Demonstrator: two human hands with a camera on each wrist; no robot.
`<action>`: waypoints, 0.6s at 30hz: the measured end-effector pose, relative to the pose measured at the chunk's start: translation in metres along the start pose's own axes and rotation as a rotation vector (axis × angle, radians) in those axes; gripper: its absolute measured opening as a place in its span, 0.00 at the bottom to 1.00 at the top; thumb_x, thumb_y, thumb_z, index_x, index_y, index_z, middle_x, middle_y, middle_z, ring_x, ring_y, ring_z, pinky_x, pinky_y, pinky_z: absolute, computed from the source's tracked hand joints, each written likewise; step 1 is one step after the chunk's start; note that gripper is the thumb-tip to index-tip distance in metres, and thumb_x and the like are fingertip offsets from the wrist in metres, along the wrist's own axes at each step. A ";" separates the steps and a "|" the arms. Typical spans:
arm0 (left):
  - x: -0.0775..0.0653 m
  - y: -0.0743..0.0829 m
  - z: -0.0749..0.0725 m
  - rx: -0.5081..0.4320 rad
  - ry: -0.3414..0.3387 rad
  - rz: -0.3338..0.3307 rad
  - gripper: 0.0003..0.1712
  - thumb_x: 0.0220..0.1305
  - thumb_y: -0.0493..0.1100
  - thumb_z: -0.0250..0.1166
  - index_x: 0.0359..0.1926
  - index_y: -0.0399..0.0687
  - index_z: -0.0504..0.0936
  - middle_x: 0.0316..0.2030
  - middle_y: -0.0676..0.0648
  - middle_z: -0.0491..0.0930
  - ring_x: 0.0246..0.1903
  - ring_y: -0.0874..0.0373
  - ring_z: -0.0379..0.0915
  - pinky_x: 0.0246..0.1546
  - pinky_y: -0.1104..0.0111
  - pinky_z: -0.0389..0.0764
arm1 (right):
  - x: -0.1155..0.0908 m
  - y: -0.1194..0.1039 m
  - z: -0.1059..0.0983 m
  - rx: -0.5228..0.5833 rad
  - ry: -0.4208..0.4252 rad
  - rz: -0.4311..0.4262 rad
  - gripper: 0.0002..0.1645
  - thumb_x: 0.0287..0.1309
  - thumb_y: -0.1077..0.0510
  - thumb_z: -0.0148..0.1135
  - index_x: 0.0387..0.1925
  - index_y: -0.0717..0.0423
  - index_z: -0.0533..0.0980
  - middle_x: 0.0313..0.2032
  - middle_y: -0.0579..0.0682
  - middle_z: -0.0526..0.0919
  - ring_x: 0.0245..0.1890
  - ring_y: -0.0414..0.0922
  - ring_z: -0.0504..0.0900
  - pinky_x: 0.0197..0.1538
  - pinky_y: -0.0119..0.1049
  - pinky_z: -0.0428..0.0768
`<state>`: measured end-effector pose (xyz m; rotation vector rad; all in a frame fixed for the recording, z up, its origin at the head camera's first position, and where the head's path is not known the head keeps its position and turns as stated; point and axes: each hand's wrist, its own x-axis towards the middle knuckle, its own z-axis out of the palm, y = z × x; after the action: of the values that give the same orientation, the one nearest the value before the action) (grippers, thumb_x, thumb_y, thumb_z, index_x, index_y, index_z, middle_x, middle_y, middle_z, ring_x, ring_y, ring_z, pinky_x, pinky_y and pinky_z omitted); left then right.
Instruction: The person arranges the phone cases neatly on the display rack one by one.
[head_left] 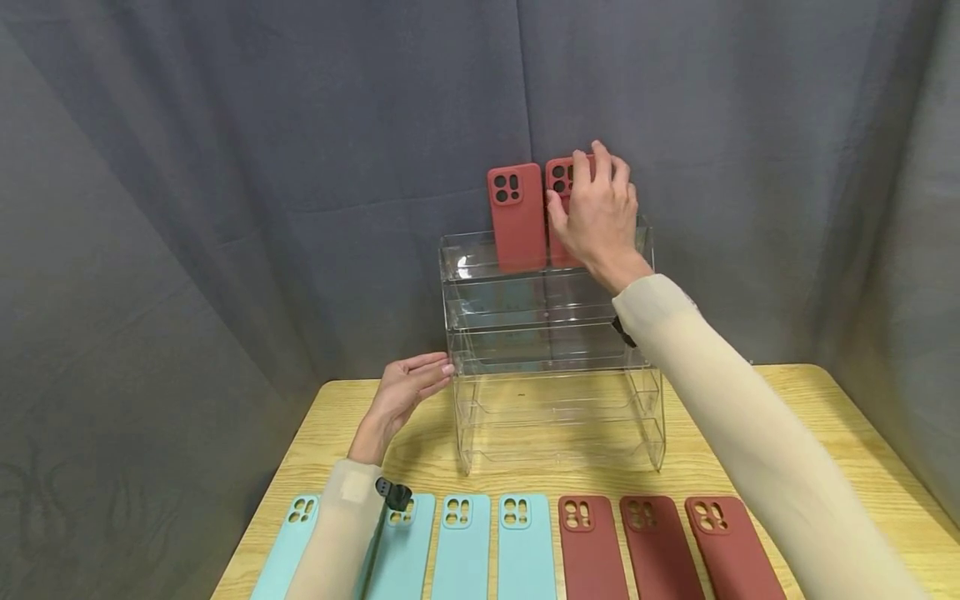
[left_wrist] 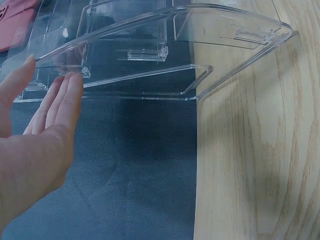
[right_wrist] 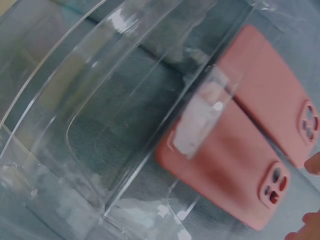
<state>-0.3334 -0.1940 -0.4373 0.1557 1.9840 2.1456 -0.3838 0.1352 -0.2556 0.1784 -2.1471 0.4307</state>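
A clear tiered plastic rack (head_left: pixel 551 372) stands on the table. On its top tier two red phone cases lean upright side by side, the left red phone case (head_left: pixel 519 225) and the right red phone case (head_left: pixel 557 246). My right hand (head_left: pixel 600 212) is over the right one, thumb by its left edge, fingers spread and covering its upper part. In the right wrist view the fingertips (right_wrist: pixel 314 164) show a gap from that case's camera end. My left hand (head_left: pixel 405 390) has straight fingers against the rack's left side; its thumb is raised in the left wrist view.
Along the front of the wooden table (head_left: pixel 360 417) lie several light blue phone cases (head_left: pixel 461 550) and three red phone cases (head_left: pixel 592 550). The left forearm partly covers the blue ones. Grey curtain (head_left: pixel 360 208) hangs behind the rack and at both sides.
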 end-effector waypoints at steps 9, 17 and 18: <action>-0.002 0.004 -0.003 0.011 0.008 0.006 0.32 0.70 0.35 0.70 0.71 0.33 0.73 0.70 0.32 0.75 0.56 0.56 0.87 0.66 0.62 0.84 | -0.028 0.001 -0.035 0.096 0.006 0.051 0.31 0.69 0.46 0.64 0.62 0.66 0.75 0.59 0.67 0.77 0.61 0.67 0.75 0.61 0.65 0.81; -0.002 0.001 -0.001 0.003 0.000 0.001 0.32 0.71 0.35 0.69 0.72 0.32 0.72 0.70 0.32 0.74 0.55 0.57 0.87 0.73 0.55 0.78 | -0.078 0.017 -0.064 0.163 -0.104 0.058 0.28 0.67 0.51 0.67 0.58 0.68 0.77 0.56 0.67 0.79 0.58 0.67 0.77 0.55 0.68 0.82; -0.002 0.001 -0.001 0.001 -0.001 -0.002 0.32 0.71 0.35 0.69 0.72 0.33 0.72 0.70 0.32 0.75 0.55 0.58 0.87 0.72 0.55 0.78 | -0.085 0.020 -0.067 0.167 -0.124 0.060 0.27 0.67 0.51 0.68 0.58 0.67 0.77 0.56 0.67 0.79 0.58 0.67 0.77 0.55 0.68 0.82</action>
<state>-0.3314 -0.1953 -0.4361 0.1543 1.9839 2.1431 -0.2887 0.1755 -0.2945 0.2404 -2.2416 0.6501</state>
